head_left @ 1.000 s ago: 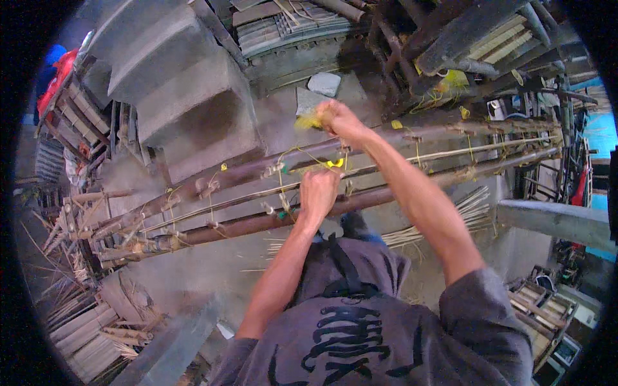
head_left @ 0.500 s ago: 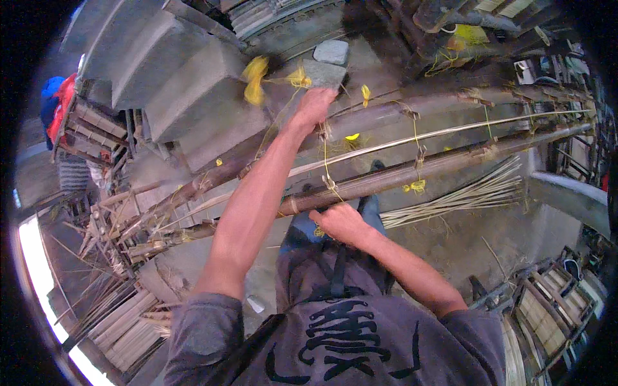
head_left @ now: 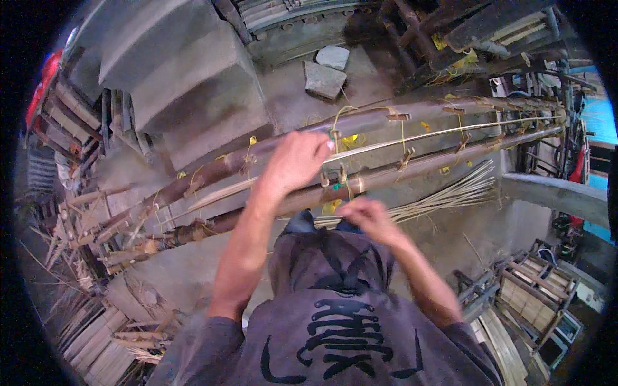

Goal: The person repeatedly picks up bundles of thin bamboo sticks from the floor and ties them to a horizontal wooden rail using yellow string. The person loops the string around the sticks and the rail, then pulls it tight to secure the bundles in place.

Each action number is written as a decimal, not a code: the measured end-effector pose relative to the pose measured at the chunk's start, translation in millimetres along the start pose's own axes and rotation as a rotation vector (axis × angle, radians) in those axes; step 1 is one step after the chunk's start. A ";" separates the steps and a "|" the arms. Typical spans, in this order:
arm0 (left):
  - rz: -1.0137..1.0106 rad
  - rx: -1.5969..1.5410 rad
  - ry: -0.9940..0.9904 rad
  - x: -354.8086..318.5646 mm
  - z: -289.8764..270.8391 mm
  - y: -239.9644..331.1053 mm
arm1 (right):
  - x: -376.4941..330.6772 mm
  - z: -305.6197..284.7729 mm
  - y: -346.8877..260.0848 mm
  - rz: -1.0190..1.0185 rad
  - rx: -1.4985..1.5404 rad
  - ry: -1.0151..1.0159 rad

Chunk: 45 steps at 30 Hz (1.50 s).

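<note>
Two long brown bamboo poles lie across the view: a far pole [head_left: 367,121] and a near pole [head_left: 380,177]. Pegs and yellow cords join them, and a pale thin strip [head_left: 380,146] runs between. My left hand [head_left: 293,162] is at the far pole, fingers closed beside a cord-wrapped peg; what they pinch is hidden. A loop of yellow cord [head_left: 342,110] rises from that spot. Just below the near pole my right hand [head_left: 372,220] is pinched, slightly blurred, where a thin yellow cord comes down from a peg [head_left: 343,174]. A yellow cord bundle [head_left: 331,206] hangs next to it.
A fan of thin split sticks [head_left: 450,193] lies on the floor at right. Beyond the poles are two flat stones [head_left: 324,80] and concrete steps [head_left: 199,83]. A slatted bamboo chair [head_left: 534,289] stands at the lower right. Bamboo slats [head_left: 96,334] are at lower left.
My left hand has drawn back nearer from beyond the far pole, and the yellow bundle that swung beside it has left that spot. My right hand has shifted slightly right. The whole view has turned.
</note>
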<state>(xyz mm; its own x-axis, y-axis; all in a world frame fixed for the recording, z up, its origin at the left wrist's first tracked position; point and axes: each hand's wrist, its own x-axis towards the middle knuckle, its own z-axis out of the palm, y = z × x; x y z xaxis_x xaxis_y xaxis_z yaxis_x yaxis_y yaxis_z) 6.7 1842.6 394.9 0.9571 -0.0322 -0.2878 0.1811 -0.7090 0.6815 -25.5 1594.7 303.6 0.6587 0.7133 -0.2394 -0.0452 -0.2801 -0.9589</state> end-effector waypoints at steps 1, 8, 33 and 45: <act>0.030 -0.019 0.116 -13.5 25.6 -19.1 | 6.0 -26.0 -64.1 -0.075 -0.229 -0.021; -0.026 0.016 0.490 1.8 100.3 -52.1 | 195.6 7.1 -204.5 -0.854 -0.803 -0.317; 0.058 -0.578 0.373 9.7 54.5 0.7 | 30.1 64.7 37.9 -0.415 -0.788 -0.511; -0.284 0.415 -0.139 132.0 0.9 -115.6 | -0.6 -52.0 -109.1 -0.201 0.137 -0.284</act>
<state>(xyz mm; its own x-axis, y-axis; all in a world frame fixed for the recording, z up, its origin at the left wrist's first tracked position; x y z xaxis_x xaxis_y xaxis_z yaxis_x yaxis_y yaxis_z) 111.9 1919.7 277.5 0.8391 0.1283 -0.5286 0.2973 -0.9220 0.2481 18.1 1591.4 416.2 0.4310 0.9004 -0.0590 -0.0487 -0.0421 -0.9979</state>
